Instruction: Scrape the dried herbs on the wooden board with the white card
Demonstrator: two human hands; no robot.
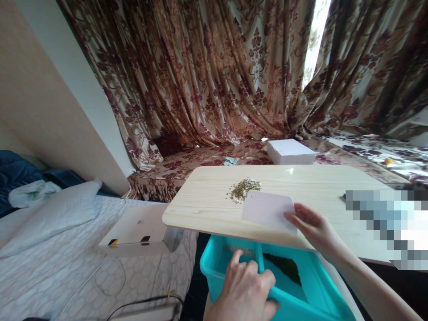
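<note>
My right hand [310, 227] pinches the right edge of a thin white plastic sheet [267, 210] with rounded corners, like a flat scraper. The sheet leans over the light wooden table [197, 191], its far edge close to a small heap of mixed green and pale grains [245, 189]. Below the table's near edge is a turquoise divided bin [214, 267]. My left hand [244, 285] grips the bin's near rim by the divider, fingers curled over it. Some pale grains lie in the left compartment; a dark green mass [284, 266] lies in the right one.
A white box [290, 151] stands behind the table, before patterned curtains [214, 76]. To the left is a bed [43, 272] with a flat white case [137, 227], a pillow [67, 211] and cables. A blurred patch covers something at the table's right.
</note>
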